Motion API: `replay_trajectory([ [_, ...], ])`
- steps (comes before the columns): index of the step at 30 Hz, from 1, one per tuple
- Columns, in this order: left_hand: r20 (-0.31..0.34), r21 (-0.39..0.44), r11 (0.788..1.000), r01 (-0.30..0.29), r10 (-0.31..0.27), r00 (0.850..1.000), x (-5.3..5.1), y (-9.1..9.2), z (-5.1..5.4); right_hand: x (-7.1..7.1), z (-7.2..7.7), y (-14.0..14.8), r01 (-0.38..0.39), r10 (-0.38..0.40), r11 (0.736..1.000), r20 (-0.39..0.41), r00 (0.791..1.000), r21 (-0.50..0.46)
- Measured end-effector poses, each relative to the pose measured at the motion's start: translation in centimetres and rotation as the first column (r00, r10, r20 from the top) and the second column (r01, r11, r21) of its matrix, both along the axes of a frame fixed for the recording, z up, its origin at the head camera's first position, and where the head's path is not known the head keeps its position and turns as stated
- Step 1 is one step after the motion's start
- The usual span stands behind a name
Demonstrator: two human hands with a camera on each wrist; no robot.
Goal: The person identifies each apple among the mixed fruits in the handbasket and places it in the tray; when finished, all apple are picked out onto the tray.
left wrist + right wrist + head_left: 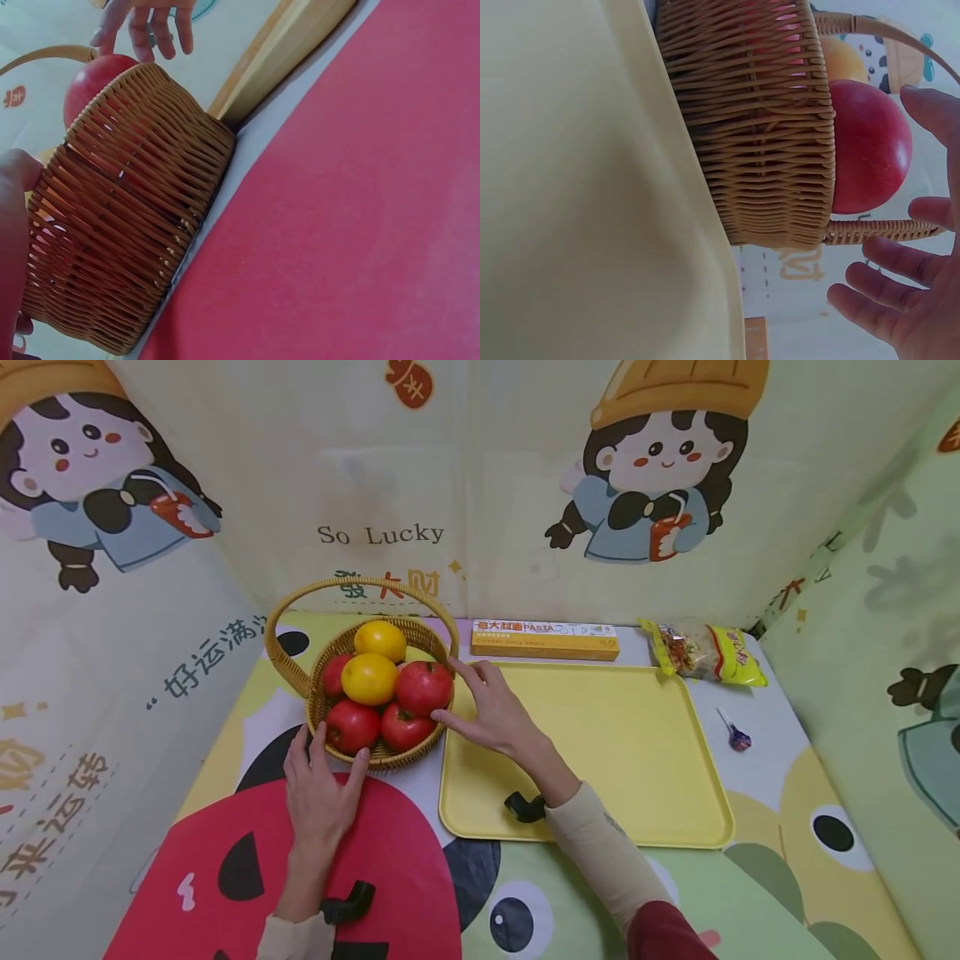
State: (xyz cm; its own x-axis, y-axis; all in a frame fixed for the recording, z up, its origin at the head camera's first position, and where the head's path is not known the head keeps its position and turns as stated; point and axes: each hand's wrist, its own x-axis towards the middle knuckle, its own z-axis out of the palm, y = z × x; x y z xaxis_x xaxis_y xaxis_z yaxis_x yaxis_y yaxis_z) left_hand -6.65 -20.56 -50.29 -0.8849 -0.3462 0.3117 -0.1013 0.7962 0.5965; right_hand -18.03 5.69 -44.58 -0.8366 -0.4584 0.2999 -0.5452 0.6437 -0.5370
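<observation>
A round wicker basket (pixel 387 760) with a tall arched handle holds two yellow-orange fruits (pixel 369 679) and several red apples (pixel 352 727). My left hand (pixel 321 795) is at its near left side, fingers spread along the rim; in the left wrist view the thumb lies by the basket's rim (pixel 142 202). At the right side, my right hand (pixel 495 710) has its fingers spread close to the rim and the upper right apple (pixel 424 687). The right wrist view shows that hand (pixel 922 300) apart from the basket (pixel 757 127), palm toward it.
Right of the basket lies a yellow tray (pixel 600 752), under my right forearm. Behind it are a pasta box (pixel 544 641) and a yellow snack bag (pixel 705 652). A wrapped lollipop (pixel 738 739) lies right of the tray. A printed cloth covers table and walls.
</observation>
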Motion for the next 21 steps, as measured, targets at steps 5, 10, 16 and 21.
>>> replay_trajectory([
  [5,-0.017,0.021,1.0,-0.003,0.004,1.0,-0.1,-0.1,-0.2,-0.3,0.0,-0.7,-0.005,0.004,1.0,0.06,0.998,0.014],
  [10,-0.014,0.046,0.999,0.007,-0.006,1.0,-0.2,0.1,-0.3,-0.6,0.1,-1.3,0.022,-0.026,0.999,0.1,0.995,0.039],
  [16,-0.012,0.069,0.998,0.007,-0.006,1.0,-0.1,0.2,-0.3,-0.7,0.0,-2.2,0.042,-0.052,0.996,0.132,0.99,0.074],
  [21,-0.005,0.081,0.997,0.006,-0.005,1.0,0.1,0.1,-0.2,-0.5,0.0,-3.0,0.087,-0.096,0.993,0.113,0.989,0.074],
])
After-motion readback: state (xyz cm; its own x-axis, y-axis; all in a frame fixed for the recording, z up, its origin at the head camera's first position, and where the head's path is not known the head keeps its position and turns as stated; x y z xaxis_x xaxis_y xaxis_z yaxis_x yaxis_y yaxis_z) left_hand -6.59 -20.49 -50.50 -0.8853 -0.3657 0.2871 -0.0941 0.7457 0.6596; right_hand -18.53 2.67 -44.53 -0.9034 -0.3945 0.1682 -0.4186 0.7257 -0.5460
